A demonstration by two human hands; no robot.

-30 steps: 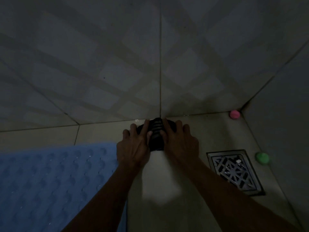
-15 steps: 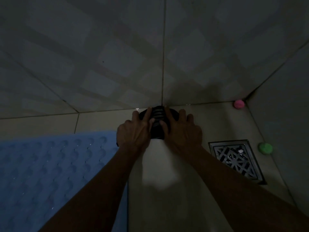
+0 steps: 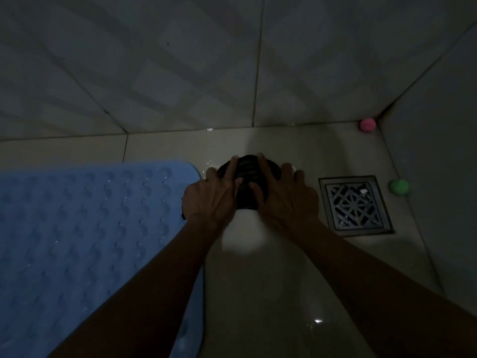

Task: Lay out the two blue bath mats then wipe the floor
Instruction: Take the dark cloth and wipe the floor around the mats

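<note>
Wiping floor (image 3: 271, 280): both hands, left hand (image 3: 210, 200) and right hand (image 3: 285, 202), spread flat, pressing dark cloth (image 3: 246, 174). Keep pressure even; avoid drain (image 3: 355, 204) right of right hand.

One mat (image 3: 85, 228), one cloth (image 3: 247, 182), two balls (image 3: 367, 125), one drain (image 3: 355, 204).

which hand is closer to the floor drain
Right. The right hand presses the dark cloth just beside the drain; the left hand lies beyond it, by the blue mat.
</note>
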